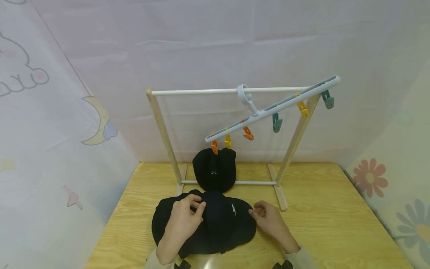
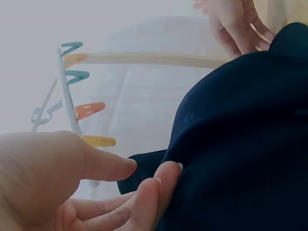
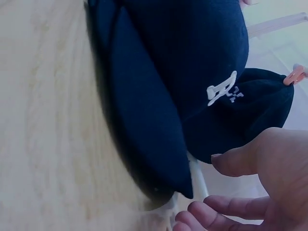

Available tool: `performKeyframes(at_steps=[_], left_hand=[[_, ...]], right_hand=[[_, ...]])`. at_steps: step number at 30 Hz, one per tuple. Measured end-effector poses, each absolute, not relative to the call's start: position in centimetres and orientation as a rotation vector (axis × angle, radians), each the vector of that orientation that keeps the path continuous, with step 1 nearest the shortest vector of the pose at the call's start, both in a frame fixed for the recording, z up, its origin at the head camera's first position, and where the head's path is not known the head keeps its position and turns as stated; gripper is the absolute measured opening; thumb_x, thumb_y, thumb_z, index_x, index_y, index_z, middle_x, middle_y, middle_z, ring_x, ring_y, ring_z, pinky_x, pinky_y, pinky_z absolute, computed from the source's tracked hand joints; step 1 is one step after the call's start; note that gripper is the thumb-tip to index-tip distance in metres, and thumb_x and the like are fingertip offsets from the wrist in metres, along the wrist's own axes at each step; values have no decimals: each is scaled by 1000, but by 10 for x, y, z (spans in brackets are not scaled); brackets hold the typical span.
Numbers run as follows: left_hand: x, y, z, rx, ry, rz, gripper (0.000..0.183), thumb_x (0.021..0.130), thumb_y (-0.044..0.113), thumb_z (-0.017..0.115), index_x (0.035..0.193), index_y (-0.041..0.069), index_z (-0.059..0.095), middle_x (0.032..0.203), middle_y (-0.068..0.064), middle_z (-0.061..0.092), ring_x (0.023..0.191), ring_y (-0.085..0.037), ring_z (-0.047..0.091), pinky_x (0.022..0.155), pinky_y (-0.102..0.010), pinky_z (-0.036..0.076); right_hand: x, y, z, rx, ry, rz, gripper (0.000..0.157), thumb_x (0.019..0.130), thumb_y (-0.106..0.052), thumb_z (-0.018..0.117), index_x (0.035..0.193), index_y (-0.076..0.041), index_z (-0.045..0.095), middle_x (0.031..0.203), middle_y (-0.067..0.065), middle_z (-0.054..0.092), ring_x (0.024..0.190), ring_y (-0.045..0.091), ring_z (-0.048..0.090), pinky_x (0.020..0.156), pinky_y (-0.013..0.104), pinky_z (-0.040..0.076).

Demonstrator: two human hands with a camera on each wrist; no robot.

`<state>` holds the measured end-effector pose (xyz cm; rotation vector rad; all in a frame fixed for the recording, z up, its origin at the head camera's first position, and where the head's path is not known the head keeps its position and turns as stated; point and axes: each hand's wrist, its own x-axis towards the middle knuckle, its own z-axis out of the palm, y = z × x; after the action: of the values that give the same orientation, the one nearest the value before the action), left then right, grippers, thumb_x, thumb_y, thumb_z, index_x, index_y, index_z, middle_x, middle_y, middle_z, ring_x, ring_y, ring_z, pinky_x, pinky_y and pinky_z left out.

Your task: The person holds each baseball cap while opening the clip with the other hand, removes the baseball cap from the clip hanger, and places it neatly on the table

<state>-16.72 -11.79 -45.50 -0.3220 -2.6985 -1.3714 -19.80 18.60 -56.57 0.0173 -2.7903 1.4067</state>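
Dark caps [image 1: 220, 224] lie bunched on the table, the front one with a white emblem; how many overlap I cannot tell. My left hand [image 1: 183, 218] is over their left part, fingertips touching the dark fabric and thumb apart from the fingers in the left wrist view. Beside the brim at the right is my right hand [image 1: 271, 221]. Its thumb and fingers stand apart in the right wrist view, nothing between them. Behind, another black cap [image 1: 215, 172] hangs below the low end of a tilted pale hanger [image 1: 279, 108], at an orange clip [image 1: 214, 148].
A wooden rack [image 1: 162, 134] with a white top bar [image 1: 198, 91] stands at the back of the table [image 1: 336, 216]. From the hanger dangle several more clips, among them a yellow clip [image 1: 228, 142] and a green clip [image 1: 277, 123]. Patterned cloth [image 1: 100, 59] surrounds the table.
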Motion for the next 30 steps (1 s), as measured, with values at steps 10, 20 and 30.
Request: performKeyframes(at_steps=[10,20,30], left_hand=[[-171,-125,-447,-262,-2681,-1307,21,101,15,74,114,-1,75,90,-6,78,63,-4,69,58,-20,57],[-178,-130,-444,-269,-2661,-1258,20,102,16,74,115,1,76,93,-4,79,71,-7,71,63,-23,58],[-191,-133,-441,-351,-2596,-1252,20,100,9,74,119,1,74,98,-5,79,80,-15,75,72,-27,62]], right_hand=[[-202,183,-549,41,-2732,1423,27,98,-18,79,117,0,73,98,4,73,90,15,69,80,28,58],[-205,176,-533,165,-2562,1416,22,96,-11,80,114,0,74,96,7,73,87,20,73,77,28,61],[-216,168,-514,238,-2490,1396,25,97,-13,80,119,-1,73,100,7,75,92,22,74,81,33,63]])
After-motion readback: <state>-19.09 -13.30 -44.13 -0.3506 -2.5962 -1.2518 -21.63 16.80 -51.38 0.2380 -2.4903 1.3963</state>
